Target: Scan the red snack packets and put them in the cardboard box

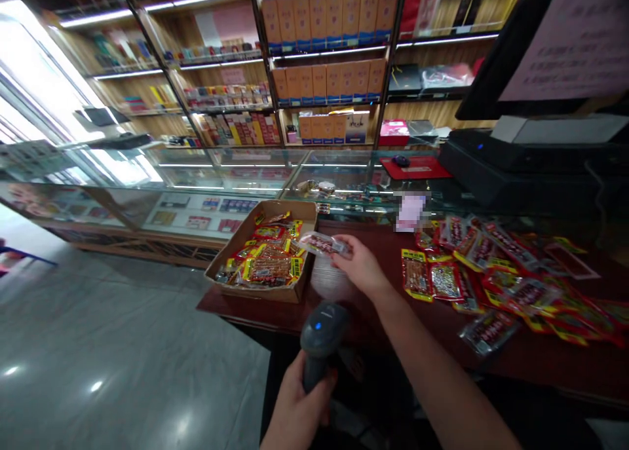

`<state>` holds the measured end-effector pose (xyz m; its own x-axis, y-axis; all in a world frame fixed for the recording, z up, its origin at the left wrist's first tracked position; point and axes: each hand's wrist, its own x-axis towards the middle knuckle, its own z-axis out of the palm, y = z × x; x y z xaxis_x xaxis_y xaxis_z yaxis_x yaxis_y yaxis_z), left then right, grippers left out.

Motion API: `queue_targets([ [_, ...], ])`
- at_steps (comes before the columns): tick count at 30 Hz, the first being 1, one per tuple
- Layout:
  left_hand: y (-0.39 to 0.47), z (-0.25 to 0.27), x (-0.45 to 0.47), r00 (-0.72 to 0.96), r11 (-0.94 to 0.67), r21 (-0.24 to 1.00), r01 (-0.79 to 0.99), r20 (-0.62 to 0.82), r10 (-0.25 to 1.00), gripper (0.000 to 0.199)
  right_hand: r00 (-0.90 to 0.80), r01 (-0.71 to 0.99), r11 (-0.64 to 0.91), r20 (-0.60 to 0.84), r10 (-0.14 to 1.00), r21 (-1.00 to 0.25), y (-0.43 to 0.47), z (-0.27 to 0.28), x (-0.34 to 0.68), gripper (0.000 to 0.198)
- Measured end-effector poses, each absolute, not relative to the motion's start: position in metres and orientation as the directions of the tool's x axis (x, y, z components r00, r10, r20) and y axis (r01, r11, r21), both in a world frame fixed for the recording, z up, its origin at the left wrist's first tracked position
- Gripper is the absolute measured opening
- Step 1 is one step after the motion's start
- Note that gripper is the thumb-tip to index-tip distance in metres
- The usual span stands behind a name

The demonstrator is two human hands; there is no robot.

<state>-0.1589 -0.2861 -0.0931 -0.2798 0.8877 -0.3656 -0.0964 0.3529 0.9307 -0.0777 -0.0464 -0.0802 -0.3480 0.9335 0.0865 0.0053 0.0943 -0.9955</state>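
My left hand [307,401] is wrapped around the handle of a dark grey barcode scanner [324,329], which has a small blue light on top. Between the fingers of my right hand [358,261] is a clear snack packet [320,243] with dark print, held at the right rim of an open cardboard box [275,295]. Inside that box lie many red and yellow snack packets [272,266]. To the right of my right arm, a loose pile of similar packets [496,266] spreads over the dark red counter [383,316].
A monitor [506,57] on a black base stands at the right. Near it are a red mouse pad [417,168] and a mouse [400,161]. Glass display cases [236,175] run along the back, below shelves of orange boxes [334,18]. Grey floor [122,345] lies left of the counter.
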Motion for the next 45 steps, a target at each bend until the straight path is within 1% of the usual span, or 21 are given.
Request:
queue_targets([
  [3, -0.290, -0.088, -0.172, -0.354, 0.320, 0.946, -0.051, -0.317, 0.880, 0.045, -0.418, 0.158, 0.159, 0.080, 0.905, -0.974, -0.034, -0.051, -0.141, 0.047],
  [5, -0.290, -0.086, -0.178, -0.385, 0.300, 0.954, -0.020, -0.284, 0.878, 0.048, -0.458, 0.260, 0.306, 0.162, 0.874, -0.916, -0.035, -0.044, -0.153, 0.052],
  [7, -0.285, -0.084, -0.181, -0.392, 0.288, 0.957, 0.010, -0.262, 0.882, 0.049, -0.456, 0.326, 0.449, 0.278, 0.846, -0.832, -0.041, -0.050, -0.132, 0.049],
  [9, -0.277, -0.084, -0.181, -0.364, 0.290, 0.957, 0.034, -0.258, 0.895, 0.047, -0.385, 0.419, 0.493, 0.343, 0.857, -0.762, -0.054, -0.068, -0.082, 0.041],
  [11, -0.267, -0.085, -0.177, -0.305, 0.312, 0.949, 0.052, -0.282, 0.910, 0.042, -0.250, 0.575, 0.425, 0.344, 0.905, -0.699, -0.072, -0.095, -0.012, 0.034],
  [13, -0.258, -0.087, -0.167, -0.262, 0.334, 0.941, 0.059, -0.309, 0.915, 0.036, -0.048, 0.760, 0.260, 0.347, 0.937, -0.596, -0.092, -0.121, 0.065, 0.034],
  [14, -0.254, -0.087, -0.161, -0.250, 0.343, 0.938, 0.055, -0.319, 0.914, 0.035, 0.057, 0.836, 0.156, 0.366, 0.929, -0.527, -0.102, -0.132, 0.101, 0.035],
  [15, -0.250, -0.088, -0.154, -0.242, 0.347, 0.937, 0.047, -0.327, 0.914, 0.033, 0.103, 0.890, 0.079, 0.365, 0.925, -0.450, -0.112, -0.142, 0.133, 0.039],
  [17, -0.244, -0.088, -0.139, -0.232, 0.350, 0.937, 0.018, -0.336, 0.913, 0.032, 0.164, 0.944, -0.043, 0.350, 0.922, -0.329, -0.128, -0.156, 0.179, 0.052],
  [18, -0.242, -0.087, -0.132, -0.223, 0.352, 0.936, -0.001, -0.343, 0.912, 0.031, 0.169, 0.957, -0.074, 0.333, 0.928, -0.280, -0.135, -0.161, 0.191, 0.059],
  [20, -0.239, -0.086, -0.122, -0.202, 0.364, 0.931, -0.028, -0.362, 0.910, 0.030, 0.154, 0.972, -0.087, 0.316, 0.936, -0.217, -0.145, -0.168, 0.193, 0.070],
  [21, -0.239, -0.086, -0.119, -0.195, 0.369, 0.929, -0.031, -0.368, 0.909, 0.030, 0.130, 0.977, -0.067, 0.319, 0.939, -0.202, -0.150, -0.170, 0.184, 0.070],
  [23, -0.238, -0.086, -0.117, -0.184, 0.380, 0.925, -0.012, -0.375, 0.908, 0.030, 0.057, 0.978, 0.015, 0.338, 0.940, -0.207, -0.157, -0.172, 0.156, 0.066],
  [25, -0.238, -0.087, -0.120, -0.168, 0.390, 0.920, 0.031, -0.380, 0.910, 0.030, -0.027, 0.961, 0.116, 0.333, 0.943, -0.252, -0.162, -0.169, 0.124, 0.060],
  [29, -0.243, -0.090, -0.131, -0.190, 0.396, 0.915, 0.082, -0.375, 0.907, 0.033, -0.118, 0.907, 0.197, 0.222, 0.968, -0.372, -0.159, -0.153, 0.098, 0.049],
  [31, -0.246, -0.090, -0.134, -0.224, 0.389, 0.918, 0.076, -0.364, 0.904, 0.037, -0.190, 0.878, 0.246, 0.173, 0.966, -0.410, -0.149, -0.144, 0.106, 0.052],
  [34, -0.250, -0.090, -0.134, -0.259, 0.376, 0.926, 0.042, -0.354, 0.899, 0.039, -0.384, 0.811, 0.396, 0.118, 0.915, -0.430, -0.130, -0.135, 0.122, 0.066],
  [37, -0.252, -0.088, -0.133, -0.247, 0.387, 0.922, 0.008, -0.373, 0.894, 0.037, -0.517, 0.750, 0.499, 0.087, 0.852, -0.434, -0.116, -0.133, 0.125, 0.063],
  [39, -0.253, -0.088, -0.133, -0.218, 0.403, 0.915, 0.002, -0.393, 0.894, 0.036, -0.534, 0.745, 0.518, 0.091, 0.841, -0.420, -0.111, -0.136, 0.119, 0.058],
  [41, -0.255, -0.089, -0.135, -0.190, 0.420, 0.908, 0.015, -0.409, 0.892, 0.034, -0.503, 0.755, 0.489, 0.092, 0.859, -0.437, -0.108, -0.141, 0.112, 0.049],
  [45, -0.257, -0.089, -0.140, -0.136, 0.428, 0.900, 0.079, -0.416, 0.899, 0.029, -0.371, 0.701, 0.328, 0.070, 0.926, -0.634, -0.107, -0.150, 0.099, 0.031],
])
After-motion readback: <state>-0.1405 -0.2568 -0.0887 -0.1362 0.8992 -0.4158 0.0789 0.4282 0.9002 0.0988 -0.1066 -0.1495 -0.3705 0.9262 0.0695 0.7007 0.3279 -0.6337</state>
